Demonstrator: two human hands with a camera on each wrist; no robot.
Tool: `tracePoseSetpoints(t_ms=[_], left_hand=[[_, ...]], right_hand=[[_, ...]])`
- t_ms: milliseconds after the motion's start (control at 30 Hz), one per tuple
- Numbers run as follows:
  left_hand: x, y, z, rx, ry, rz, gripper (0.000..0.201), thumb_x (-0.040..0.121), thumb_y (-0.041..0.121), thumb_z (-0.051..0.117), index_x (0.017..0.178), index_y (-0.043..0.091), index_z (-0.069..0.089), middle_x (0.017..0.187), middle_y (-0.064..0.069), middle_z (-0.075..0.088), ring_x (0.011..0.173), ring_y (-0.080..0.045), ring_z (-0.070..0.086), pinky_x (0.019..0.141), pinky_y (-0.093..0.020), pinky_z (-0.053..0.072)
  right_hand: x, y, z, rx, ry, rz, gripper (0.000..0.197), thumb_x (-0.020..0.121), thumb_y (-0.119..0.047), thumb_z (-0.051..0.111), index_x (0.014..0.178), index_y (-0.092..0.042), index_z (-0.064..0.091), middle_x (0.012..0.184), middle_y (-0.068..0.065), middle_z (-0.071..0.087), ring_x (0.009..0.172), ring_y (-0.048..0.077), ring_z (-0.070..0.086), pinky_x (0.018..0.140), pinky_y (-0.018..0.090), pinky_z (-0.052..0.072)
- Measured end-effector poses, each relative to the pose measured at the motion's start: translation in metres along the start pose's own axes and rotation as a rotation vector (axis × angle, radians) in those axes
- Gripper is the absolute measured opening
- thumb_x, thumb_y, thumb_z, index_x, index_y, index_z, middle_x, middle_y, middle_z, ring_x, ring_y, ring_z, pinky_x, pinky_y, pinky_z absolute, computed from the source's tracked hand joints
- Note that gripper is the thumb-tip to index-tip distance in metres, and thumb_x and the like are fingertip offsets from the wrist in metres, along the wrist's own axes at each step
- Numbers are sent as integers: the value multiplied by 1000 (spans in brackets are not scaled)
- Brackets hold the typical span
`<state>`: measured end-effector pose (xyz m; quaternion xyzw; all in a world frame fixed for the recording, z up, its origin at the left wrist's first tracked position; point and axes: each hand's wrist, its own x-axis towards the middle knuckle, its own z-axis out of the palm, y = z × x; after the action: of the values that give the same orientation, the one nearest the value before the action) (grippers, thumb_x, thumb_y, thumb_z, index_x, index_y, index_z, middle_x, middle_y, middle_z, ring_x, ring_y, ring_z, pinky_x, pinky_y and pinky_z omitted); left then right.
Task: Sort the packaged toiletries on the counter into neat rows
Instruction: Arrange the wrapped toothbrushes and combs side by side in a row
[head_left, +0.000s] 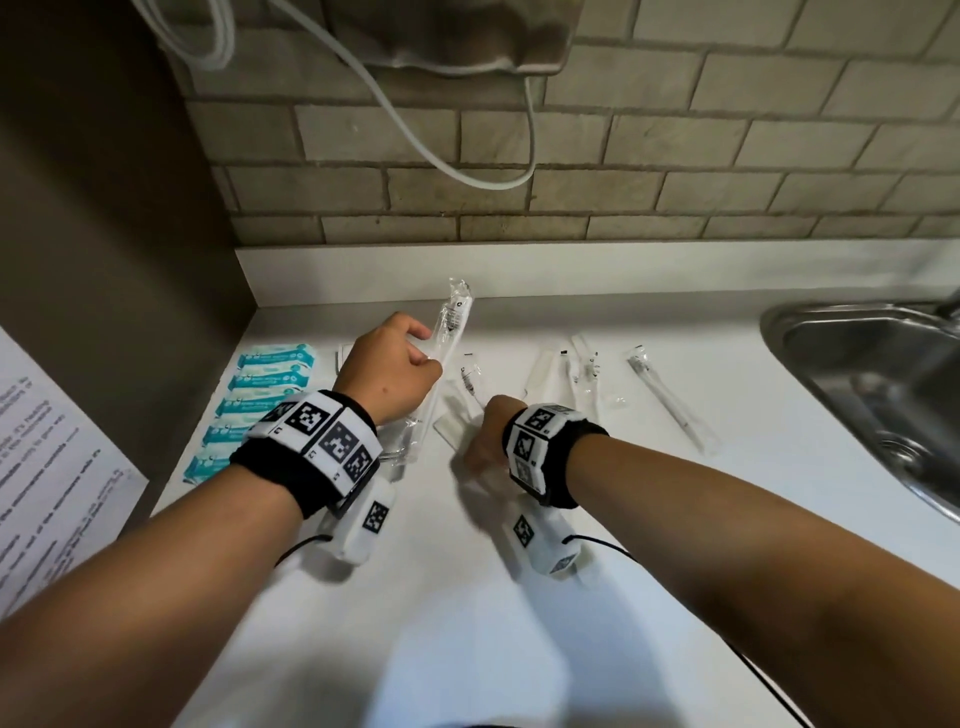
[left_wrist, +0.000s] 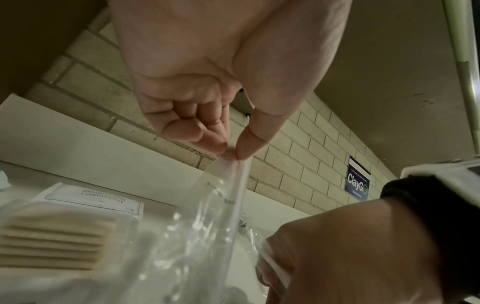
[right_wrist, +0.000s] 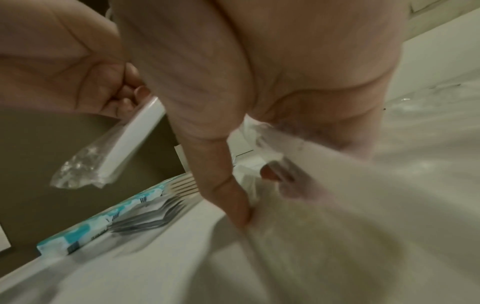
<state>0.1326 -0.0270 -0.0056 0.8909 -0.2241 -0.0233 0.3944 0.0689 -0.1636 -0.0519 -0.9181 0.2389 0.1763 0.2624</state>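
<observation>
Plastic-wrapped toothbrush (head_left: 448, 332) was pinched by left hand (head_left: 390, 364), right hand (head_left: 485, 436) clamped on a sachet (right_wrist: 337, 185); both were best laid parallel on the worktop (head_left: 519, 597).

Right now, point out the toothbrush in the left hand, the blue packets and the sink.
toothbrush (head_left: 451, 326), head view, on its wrapped upper end.
left hand (head_left: 389, 366), head view, on its back.
blue packets (head_left: 265, 387), head view, on a middle packet.
sink (head_left: 831, 345), head view, on its steel basin.

Read "SHAMPOO WITH CONDITIONER" on a white sachet (left_wrist: 93, 200) lying on the worktop (left_wrist: 78, 144). A blue sign (left_wrist: 358, 184) on the brick wall (left_wrist: 298, 164) said "ClayGo". Print on the paper notice (head_left: 47, 457) by my left arm stayed too blurred.
</observation>
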Motion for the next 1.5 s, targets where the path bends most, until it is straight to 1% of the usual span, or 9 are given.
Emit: tracePoseSetpoints(t_ms=[367,700,833,1000,1167,1267,1333,1400,1500], left_hand=[[1,28,31,-43,32,-28,30,85,11,64,114,15,57,85,-2,70,73,-13,59,62,-22,40],[0,51,66,-55,-51,-53,36,88,15,66,121,17,53,91,0,69,81,-14,61,69,-25,43],[5,55,75,-49,-69,-91,38,88,16,66,122,17,51,95,-3,70,86,-18,63,74,-26,43],[10,51,78,-54,-53,-147,38,87,13,66,122,16,50,93,-4,71,79,-22,65,79,-33,53],[13,48,82,-32,-61,-155,36,88,9,64,120,19,50,89,-6,72,73,-21,63,81,-34,53],[17,49,87,-32,-71,-142,35,87,10,64,118,20,51,87,-5,71,68,-18,61,79,-33,52],[21,50,88,-33,-80,-135,34,87,10,65,117,20,51,87,-5,71,66,-16,61,76,-31,51],[28,51,91,-23,-94,-121,35,87,11,65,117,19,51,88,-4,71,70,-18,63,77,-32,53],[30,53,90,-22,-86,-120,37,87,12,66,119,19,49,88,-3,70,80,-22,66,81,-38,55]], right_hand=[[4,66,-92,282,248,-7,47,70,-21,85,99,-7,51,89,9,67,59,17,63,49,23,47],[44,144,-119,158,262,209,31,77,-20,79,65,-10,52,57,1,62,51,12,57,51,23,45],[56,158,-111,108,145,158,27,73,-24,78,79,-10,56,76,4,63,62,18,60,46,20,45],[56,142,-116,-90,339,90,59,80,-48,62,117,-4,52,118,15,55,107,35,56,88,40,50],[40,119,-114,3,90,21,38,84,-46,57,71,-11,59,68,5,64,60,20,60,60,25,47],[42,115,-97,-51,6,-21,32,76,-47,64,92,-19,66,93,3,70,83,22,68,85,37,55],[43,111,-91,-144,17,-46,55,78,-40,69,127,-19,56,130,6,59,112,25,59,96,39,48],[40,106,-93,-271,60,-70,84,76,-36,75,147,-21,34,160,8,18,138,26,37,104,40,41],[31,93,-97,-361,87,-151,69,84,-34,69,145,-25,39,159,16,7,144,30,27,107,31,36]])
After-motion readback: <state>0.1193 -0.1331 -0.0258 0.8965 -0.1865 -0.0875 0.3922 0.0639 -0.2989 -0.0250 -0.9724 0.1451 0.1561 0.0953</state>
